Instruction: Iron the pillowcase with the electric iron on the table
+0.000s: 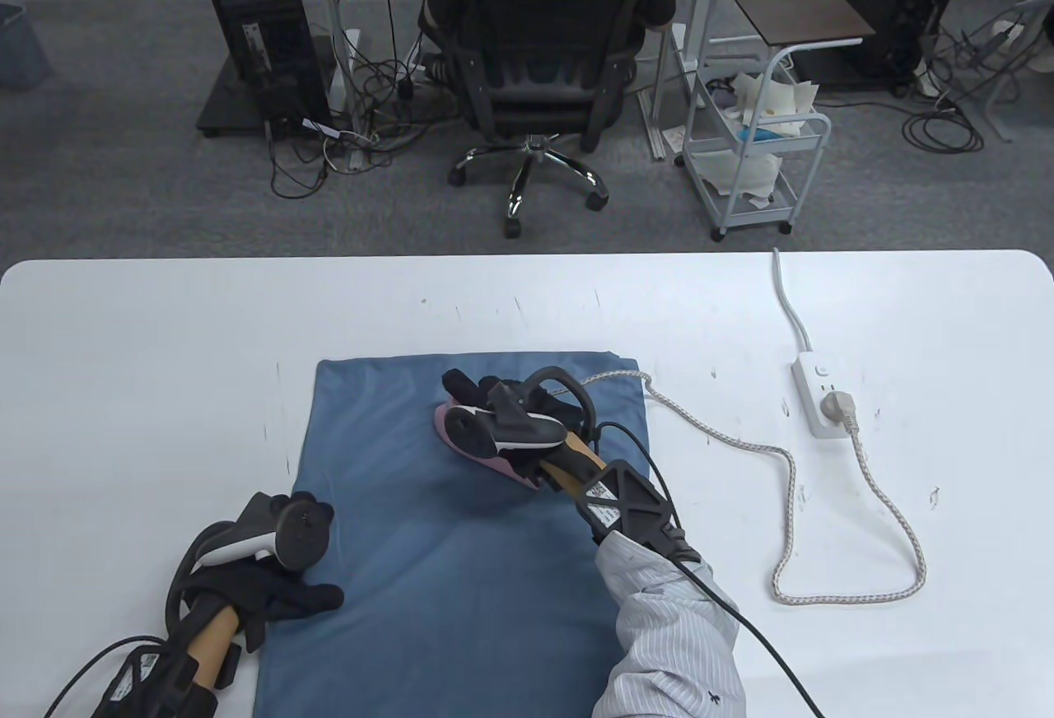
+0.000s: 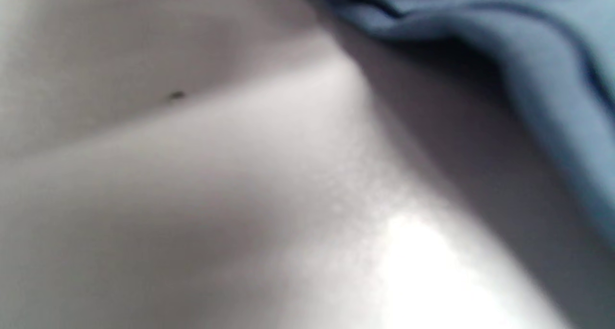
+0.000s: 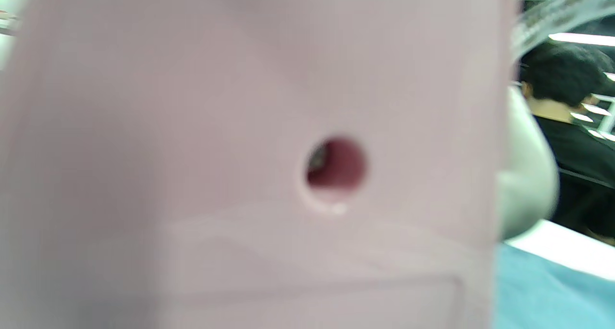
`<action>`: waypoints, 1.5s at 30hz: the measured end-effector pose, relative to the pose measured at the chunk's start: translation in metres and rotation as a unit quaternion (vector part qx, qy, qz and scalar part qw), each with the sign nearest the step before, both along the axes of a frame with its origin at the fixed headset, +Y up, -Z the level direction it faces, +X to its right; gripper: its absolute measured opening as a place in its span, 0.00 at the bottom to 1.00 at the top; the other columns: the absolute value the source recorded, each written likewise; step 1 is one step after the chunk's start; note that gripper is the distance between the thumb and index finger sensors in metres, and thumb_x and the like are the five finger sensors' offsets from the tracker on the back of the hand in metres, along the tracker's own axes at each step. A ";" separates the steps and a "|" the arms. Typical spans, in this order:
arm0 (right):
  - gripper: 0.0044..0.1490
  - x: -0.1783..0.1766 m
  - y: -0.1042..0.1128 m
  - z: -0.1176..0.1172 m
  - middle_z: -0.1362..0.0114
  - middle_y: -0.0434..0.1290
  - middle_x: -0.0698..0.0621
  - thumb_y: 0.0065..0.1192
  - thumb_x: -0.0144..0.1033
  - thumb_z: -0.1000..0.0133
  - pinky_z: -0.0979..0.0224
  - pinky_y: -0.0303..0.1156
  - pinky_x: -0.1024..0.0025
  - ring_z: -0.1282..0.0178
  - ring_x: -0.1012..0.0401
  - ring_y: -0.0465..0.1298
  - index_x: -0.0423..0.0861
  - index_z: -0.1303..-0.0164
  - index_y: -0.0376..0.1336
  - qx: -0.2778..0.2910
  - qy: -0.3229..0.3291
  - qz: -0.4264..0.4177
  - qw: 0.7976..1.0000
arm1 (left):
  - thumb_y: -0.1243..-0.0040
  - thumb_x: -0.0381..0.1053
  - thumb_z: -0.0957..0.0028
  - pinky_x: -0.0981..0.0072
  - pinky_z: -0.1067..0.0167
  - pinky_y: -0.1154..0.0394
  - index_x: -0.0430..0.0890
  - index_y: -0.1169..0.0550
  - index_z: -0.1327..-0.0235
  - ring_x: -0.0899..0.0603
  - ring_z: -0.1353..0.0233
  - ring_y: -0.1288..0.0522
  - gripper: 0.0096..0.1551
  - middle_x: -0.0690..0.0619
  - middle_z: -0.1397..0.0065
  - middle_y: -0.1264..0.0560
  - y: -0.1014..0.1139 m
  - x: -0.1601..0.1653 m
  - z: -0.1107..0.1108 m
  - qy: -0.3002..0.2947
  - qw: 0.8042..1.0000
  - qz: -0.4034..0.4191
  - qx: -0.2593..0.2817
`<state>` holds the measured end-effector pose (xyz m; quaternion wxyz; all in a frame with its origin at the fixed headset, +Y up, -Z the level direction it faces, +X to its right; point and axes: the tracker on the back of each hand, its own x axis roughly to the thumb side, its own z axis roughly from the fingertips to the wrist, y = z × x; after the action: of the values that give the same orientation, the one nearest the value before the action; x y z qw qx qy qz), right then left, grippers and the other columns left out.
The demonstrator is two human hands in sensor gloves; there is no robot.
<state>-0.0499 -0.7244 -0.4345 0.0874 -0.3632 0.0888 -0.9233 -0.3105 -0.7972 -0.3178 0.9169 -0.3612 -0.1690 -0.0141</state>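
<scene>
A blue pillowcase lies flat on the white table. On its upper middle rests a pink electric iron, and my right hand grips its handle from above. The iron's pink body fills the right wrist view at close range. My left hand lies with fingers extended on the pillowcase's left edge, pressing it down. In the left wrist view only the pillowcase edge and blurred table show; no fingers appear there.
The iron's braided cord loops over the table's right side to a white power strip. Beyond the far edge are an office chair with a seated person, a white trolley and floor cables.
</scene>
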 end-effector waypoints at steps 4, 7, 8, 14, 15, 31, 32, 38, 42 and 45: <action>0.43 0.003 -0.001 0.011 0.43 0.77 0.48 0.48 0.51 0.42 0.54 0.80 0.70 0.61 0.63 0.80 0.44 0.18 0.48 -0.016 0.029 -0.014 0.999 | 0.58 0.72 0.53 0.32 0.30 0.69 0.39 0.75 0.24 0.24 0.24 0.75 0.67 0.33 0.22 0.79 0.000 0.000 0.000 0.000 1.000 0.000 0.000; 0.43 0.012 -0.003 0.005 0.44 0.77 0.49 0.48 0.51 0.42 0.56 0.80 0.70 0.62 0.63 0.80 0.44 0.18 0.49 -0.001 -0.001 -0.018 1.000 | 0.58 0.72 0.52 0.32 0.30 0.69 0.39 0.75 0.24 0.24 0.24 0.75 0.67 0.33 0.22 0.79 0.000 0.000 0.000 0.000 1.000 0.001 0.000; 0.43 0.016 -0.004 0.000 0.44 0.77 0.49 0.48 0.51 0.41 0.56 0.80 0.70 0.62 0.63 0.80 0.43 0.19 0.49 0.003 -0.016 -0.018 1.000 | 0.58 0.72 0.52 0.32 0.30 0.69 0.39 0.75 0.24 0.24 0.24 0.75 0.67 0.33 0.22 0.79 0.000 0.000 0.000 0.000 1.000 0.001 0.000; 0.43 0.041 -0.006 -0.029 0.44 0.77 0.48 0.48 0.51 0.41 0.56 0.79 0.70 0.62 0.63 0.80 0.42 0.18 0.48 0.013 -0.111 -0.015 0.994 | 0.58 0.72 0.52 0.32 0.30 0.69 0.39 0.75 0.25 0.24 0.24 0.75 0.67 0.33 0.23 0.79 0.000 0.000 0.000 0.000 1.000 0.001 -0.001; 0.43 0.043 -0.006 -0.029 0.44 0.77 0.48 0.48 0.51 0.41 0.56 0.79 0.70 0.62 0.63 0.80 0.42 0.18 0.48 0.013 -0.115 -0.018 0.993 | 0.58 0.72 0.52 0.32 0.30 0.69 0.39 0.75 0.25 0.23 0.24 0.75 0.67 0.33 0.23 0.79 0.000 0.000 0.000 0.000 1.000 0.001 -0.001; 0.45 0.076 -0.006 -0.012 0.46 0.78 0.49 0.48 0.53 0.42 0.58 0.80 0.72 0.64 0.64 0.80 0.37 0.20 0.53 0.025 -0.123 -0.021 0.992 | 0.58 0.72 0.53 0.32 0.30 0.69 0.40 0.75 0.25 0.24 0.24 0.75 0.67 0.34 0.22 0.79 0.000 -0.001 0.001 0.002 1.000 0.004 0.000; 0.45 0.082 -0.006 -0.015 0.46 0.78 0.49 0.47 0.53 0.41 0.57 0.80 0.72 0.64 0.65 0.80 0.37 0.20 0.53 0.029 -0.139 -0.016 0.990 | 0.58 0.72 0.53 0.32 0.30 0.69 0.40 0.75 0.25 0.24 0.24 0.75 0.67 0.34 0.22 0.79 0.000 -0.001 0.001 0.002 1.000 0.004 0.000; 0.44 0.101 0.001 0.001 0.46 0.78 0.48 0.48 0.52 0.42 0.58 0.80 0.71 0.64 0.64 0.80 0.37 0.21 0.53 -0.028 -0.116 -0.049 0.992 | 0.58 0.72 0.53 0.32 0.30 0.69 0.39 0.75 0.25 0.24 0.24 0.75 0.67 0.33 0.23 0.79 0.000 -0.001 0.001 0.001 1.000 0.003 -0.001; 0.44 0.110 0.001 0.027 0.46 0.78 0.49 0.48 0.53 0.42 0.58 0.80 0.71 0.64 0.64 0.80 0.38 0.20 0.53 -0.047 -0.079 -0.056 0.994 | 0.58 0.72 0.52 0.32 0.30 0.69 0.39 0.75 0.25 0.24 0.24 0.75 0.67 0.33 0.23 0.79 0.000 -0.001 0.001 0.001 1.000 0.004 -0.002; 0.44 0.123 -0.002 0.037 0.47 0.79 0.49 0.49 0.53 0.42 0.58 0.80 0.72 0.65 0.64 0.80 0.39 0.20 0.53 -0.005 -0.084 -0.035 0.996 | 0.58 0.72 0.53 0.32 0.30 0.69 0.39 0.75 0.25 0.24 0.24 0.75 0.67 0.34 0.23 0.79 0.000 -0.001 0.001 0.003 1.000 0.005 0.000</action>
<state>0.0728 -0.7260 -0.3980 0.0606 -0.2816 0.0889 -0.9535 -0.3119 -0.7972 -0.3169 0.9176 -0.3601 -0.1680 -0.0085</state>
